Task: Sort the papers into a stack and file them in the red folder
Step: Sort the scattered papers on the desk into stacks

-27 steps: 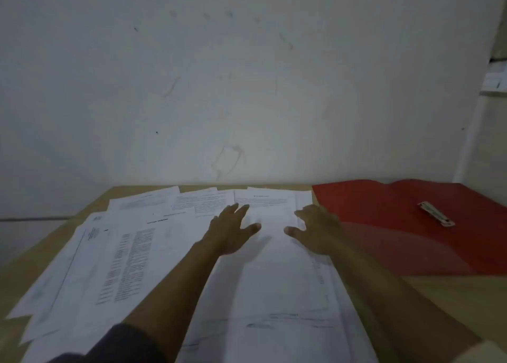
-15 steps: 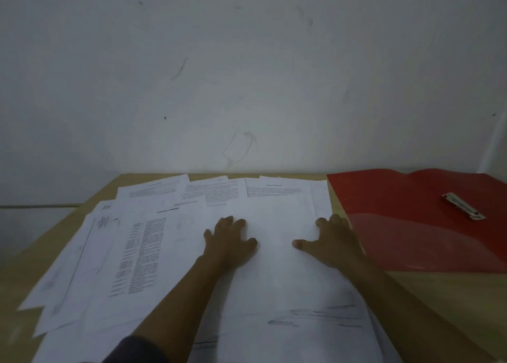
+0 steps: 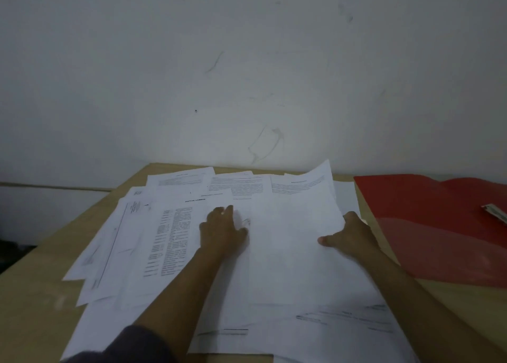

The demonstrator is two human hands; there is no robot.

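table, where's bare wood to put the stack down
Bare wood on the table lies left of the papers toward the near left corner, and between the red folder and the near edge. The middle is crowded with overlapping papers.

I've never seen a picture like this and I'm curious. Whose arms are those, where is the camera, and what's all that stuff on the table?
No machine here: these are a person's two bare arms. The camera sits on the person's head and looks forward and down, so you see what they see. It is the only view. On the wooden table lie many printed papers, spread out and overlapping. To the right lies a red folder, open, with a small metal clip on it. The left hand lies flat on the papers. The right hand pinches the right edge of the top sheet, thumb on top, and its far corner curls up off the pile. The person wants to gather the papers into one stack for the folder.
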